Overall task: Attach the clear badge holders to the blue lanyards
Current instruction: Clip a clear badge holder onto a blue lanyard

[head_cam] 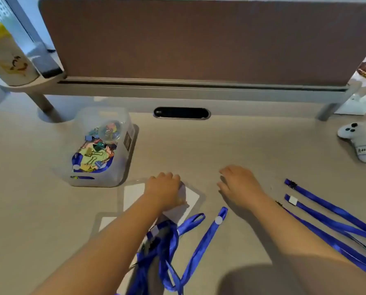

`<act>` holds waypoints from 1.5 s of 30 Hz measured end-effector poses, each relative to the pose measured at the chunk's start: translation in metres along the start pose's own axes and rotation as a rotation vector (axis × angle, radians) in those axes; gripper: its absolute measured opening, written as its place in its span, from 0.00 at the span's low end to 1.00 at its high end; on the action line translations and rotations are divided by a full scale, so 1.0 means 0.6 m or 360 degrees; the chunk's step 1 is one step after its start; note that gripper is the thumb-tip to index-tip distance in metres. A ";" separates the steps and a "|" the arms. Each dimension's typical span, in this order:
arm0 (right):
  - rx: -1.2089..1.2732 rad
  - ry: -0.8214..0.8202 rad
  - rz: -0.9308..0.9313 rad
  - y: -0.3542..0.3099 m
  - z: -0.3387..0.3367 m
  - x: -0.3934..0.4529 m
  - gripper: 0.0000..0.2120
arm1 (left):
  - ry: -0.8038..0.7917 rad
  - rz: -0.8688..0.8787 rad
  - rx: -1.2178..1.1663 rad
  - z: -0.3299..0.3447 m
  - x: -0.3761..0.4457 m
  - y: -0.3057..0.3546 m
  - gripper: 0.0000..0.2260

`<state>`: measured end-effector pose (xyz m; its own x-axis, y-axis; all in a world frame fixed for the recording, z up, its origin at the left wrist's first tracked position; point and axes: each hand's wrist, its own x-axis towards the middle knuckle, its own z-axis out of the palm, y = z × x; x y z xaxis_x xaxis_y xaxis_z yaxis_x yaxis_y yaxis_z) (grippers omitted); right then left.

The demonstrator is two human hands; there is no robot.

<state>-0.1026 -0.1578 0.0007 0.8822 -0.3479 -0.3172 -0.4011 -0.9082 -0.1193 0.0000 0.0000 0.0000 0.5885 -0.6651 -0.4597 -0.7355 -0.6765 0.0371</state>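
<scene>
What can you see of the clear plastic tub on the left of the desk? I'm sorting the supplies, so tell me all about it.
The clear plastic tub is a translucent, round-cornered bin standing upright and open on the beige desk, left of both hands and touched by neither. It holds a jumble of coloured binder clips, a small clear case of clips and a coiled blue strap. A label shows on its right wall.

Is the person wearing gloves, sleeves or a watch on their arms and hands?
No. Both forearms are bare all the way to the bottom of the picture, with no sleeves showing. The left hand and right hand have no gloves, and no watch, bracelet or ring is visible. The picture is blurry, so tiny things could be missed.
</scene>
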 end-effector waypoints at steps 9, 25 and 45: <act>0.0065 0.0031 0.0002 0.013 0.016 0.003 0.20 | -0.0102 -0.0513 -0.0547 0.043 0.030 0.035 0.32; 0.1457 0.0015 0.0175 -0.022 -0.014 0.004 0.23 | 0.0565 -0.0338 -0.2124 -0.110 0.020 0.016 0.07; 0.2122 0.0390 -0.0078 -0.101 -0.168 0.015 0.10 | 0.0764 -0.0499 -0.3698 -0.189 -0.026 -0.035 0.02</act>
<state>-0.0456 -0.1294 0.1001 0.8671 -0.4811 -0.1290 -0.1767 -0.0551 -0.9827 0.0446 -0.0112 0.1072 0.8156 -0.2839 -0.5041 0.5786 0.3906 0.7160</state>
